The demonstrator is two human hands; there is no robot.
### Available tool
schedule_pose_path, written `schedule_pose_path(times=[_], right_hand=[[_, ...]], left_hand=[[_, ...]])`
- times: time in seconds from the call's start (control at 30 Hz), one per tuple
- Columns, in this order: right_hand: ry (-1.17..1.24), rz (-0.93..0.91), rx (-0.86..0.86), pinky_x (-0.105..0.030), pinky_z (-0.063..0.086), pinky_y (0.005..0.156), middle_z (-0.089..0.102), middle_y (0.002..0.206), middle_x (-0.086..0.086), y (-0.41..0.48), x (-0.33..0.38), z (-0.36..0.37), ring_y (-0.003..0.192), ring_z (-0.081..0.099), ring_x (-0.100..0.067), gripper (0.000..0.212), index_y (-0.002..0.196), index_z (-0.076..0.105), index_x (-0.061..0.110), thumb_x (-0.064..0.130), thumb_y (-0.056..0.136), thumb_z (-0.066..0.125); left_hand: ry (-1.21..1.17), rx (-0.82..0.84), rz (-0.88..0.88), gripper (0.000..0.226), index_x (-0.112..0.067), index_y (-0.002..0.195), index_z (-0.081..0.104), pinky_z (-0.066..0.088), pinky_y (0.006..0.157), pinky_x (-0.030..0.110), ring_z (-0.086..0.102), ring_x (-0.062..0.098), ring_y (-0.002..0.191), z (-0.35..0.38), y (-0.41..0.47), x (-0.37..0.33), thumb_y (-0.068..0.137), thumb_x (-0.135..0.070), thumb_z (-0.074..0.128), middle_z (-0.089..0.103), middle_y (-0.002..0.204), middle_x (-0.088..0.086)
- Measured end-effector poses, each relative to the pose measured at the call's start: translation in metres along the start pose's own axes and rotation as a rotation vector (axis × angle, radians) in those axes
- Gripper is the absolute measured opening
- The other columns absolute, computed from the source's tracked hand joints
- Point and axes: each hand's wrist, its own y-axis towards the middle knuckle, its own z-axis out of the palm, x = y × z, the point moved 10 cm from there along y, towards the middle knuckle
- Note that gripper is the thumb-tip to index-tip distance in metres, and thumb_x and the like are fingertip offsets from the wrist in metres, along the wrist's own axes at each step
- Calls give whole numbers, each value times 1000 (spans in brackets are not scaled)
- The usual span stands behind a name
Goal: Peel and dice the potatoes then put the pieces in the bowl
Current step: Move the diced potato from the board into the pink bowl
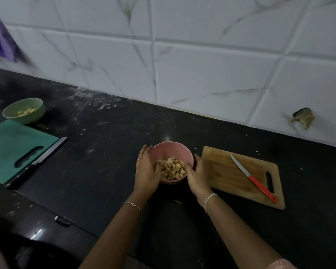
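The pink bowl (170,151) sits on the black counter (105,167), low in the middle of the view, and the potato pieces (173,167) lie heaped inside it. The left hand (147,169) wraps the bowl's side at 9 o'clock and the right hand (197,175) wraps it at 3 o'clock. Both hold it snugly, with the fingers curled round the wall. The bowl looks like light plastic, so it should lift easily, and the potato adds a little weight. The pieces are small, firm and likely wet, so they could slide or spill if the bowl tips. The best place to hold it is low on both sides, where the hands are now, keeping it level. No whole potato shows anywhere, so the cutting looks done. From the pink bowl, the wooden board (221,171) lies at 3 o'clock, just beside the right hand, with the red knife (260,185) resting flat on it. At 9 o'clock, well apart, is a green board (8,148) with a black knife (50,150) along its edge. A green bowl (37,111) with a few pale bits (25,112) stands at 10 o'clock. The counter is dark, hard and dusty with white specks. Behind it is a wall of white tiles (202,74), with a broken hole (304,118) at 2 o'clock. The room is dim.
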Motion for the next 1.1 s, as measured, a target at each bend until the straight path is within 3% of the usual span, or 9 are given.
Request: schedule_pose_path(times=[0.07, 0.13, 0.23, 0.33, 0.53, 0.7, 0.8, 0.97, 1.1], right_hand=[[9, 9, -10, -39, 42, 107, 48, 138, -1, 1, -2, 4, 124, 48, -16, 47, 144, 35, 20, 28, 100, 49], [22, 13, -8, -35, 44, 104, 52, 132, 0, 0, -3, 7, 119, 50, -14, 40, 140, 40, 20, 28, 102, 47], [37, 15, 2, -33, 43, 103, 52, 129, 2, -1, -5, 11, 119, 50, -14, 37, 139, 40, 20, 28, 104, 42], [35, 4, -4, -31, 42, 103, 51, 132, 1, -1, -3, 11, 120, 49, -13, 38, 142, 39, 19, 27, 105, 38], [54, 1, 5, -29, 41, 102, 47, 133, 2, -7, 0, 2, 119, 46, -10, 39, 144, 34, 21, 25, 106, 34], [114, 7, -40, -38, 44, 104, 50, 128, 5, -20, -6, -25, 118, 50, -11, 34, 139, 36, 27, 31, 106, 35], [142, 16, -91, -34, 47, 98, 52, 120, 9, -33, -14, -49, 112, 52, -7, 24, 129, 39, 35, 34, 105, 35], [138, 58, -233, -40, 45, 104, 51, 126, 7, -59, -31, -95, 118, 51, -12, 33, 137, 40, 30, 34, 105, 37], [152, 83, -333, -43, 45, 105, 54, 128, 7, -79, -50, -129, 118, 52, -12, 30, 133, 43, 35, 38, 104, 38]], left_hand=[[-76, -4, -94, 60, -6, 152, 21, 16, 115, 28, 17, 22, 148, 1, 1, 13, 99, -14, 49, 18, 160, 10], [-180, 26, -198, 60, -4, 152, 18, 22, 119, 39, 22, 25, 146, 7, 1, 25, 101, -18, 46, 22, 158, 12], [-325, 56, -305, 48, -9, 147, 32, 41, 105, 38, 44, 24, 131, 14, -1, 38, 102, -20, 45, 45, 141, 8], [-431, 66, -358, 33, -15, 135, 44, 47, 95, 35, 54, 20, 115, 18, -5, 40, 103, -21, 43, 54, 125, 2], [-489, 76, -335, 20, -24, 122, 48, 50, 98, 41, 57, 18, 112, 20, -5, 31, 103, -22, 42, 57, 117, -3], [-550, 118, -300, 21, -23, 123, 48, 53, 91, 38, 60, 13, 105, 32, -14, 12, 103, -29, 43, 59, 115, -4], [-569, 168, -268, 23, -23, 123, 49, 54, 84, 33, 60, 8, 100, 47, -23, -4, 102, -31, 46, 59, 110, -8], [-555, 302, -243, 29, -23, 121, 50, 53, 92, 40, 61, 13, 103, 86, -40, -27, 101, -42, 44, 60, 114, -4], [-535, 405, -212, 31, -29, 121, 51, 51, 96, 46, 60, 17, 110, 117, -59, -43, 100, -50, 42, 60, 120, -2]])
